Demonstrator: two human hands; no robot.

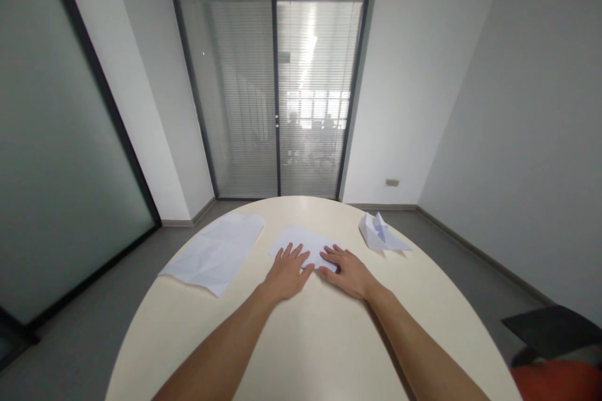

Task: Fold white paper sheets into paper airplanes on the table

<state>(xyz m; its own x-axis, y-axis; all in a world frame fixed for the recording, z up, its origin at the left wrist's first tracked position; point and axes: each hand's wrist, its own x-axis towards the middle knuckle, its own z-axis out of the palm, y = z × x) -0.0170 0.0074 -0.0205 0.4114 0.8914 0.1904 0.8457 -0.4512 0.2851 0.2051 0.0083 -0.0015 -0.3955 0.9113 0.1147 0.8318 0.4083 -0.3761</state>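
Observation:
A white sheet of paper (301, 237) lies on the table in front of me, partly covered by both hands. My left hand (288, 272) rests on its near left part, fingers spread and stretched forward. On the near right part lies my right hand (347, 270), its fingers also apart and laid on the paper. The two thumbs point toward each other near the sheet's front edge, with a small gap between them. Neither hand grips anything. Whether the sheet is folded under my palms is hard to make out.
A larger creased sheet (219, 250) lies at the left of the round cream table (310, 338). At the right rim stands a folded paper boat (380, 233). A chair with an orange seat (557, 381) is at the lower right. Beyond the table are glass doors (230, 100) with blinds.

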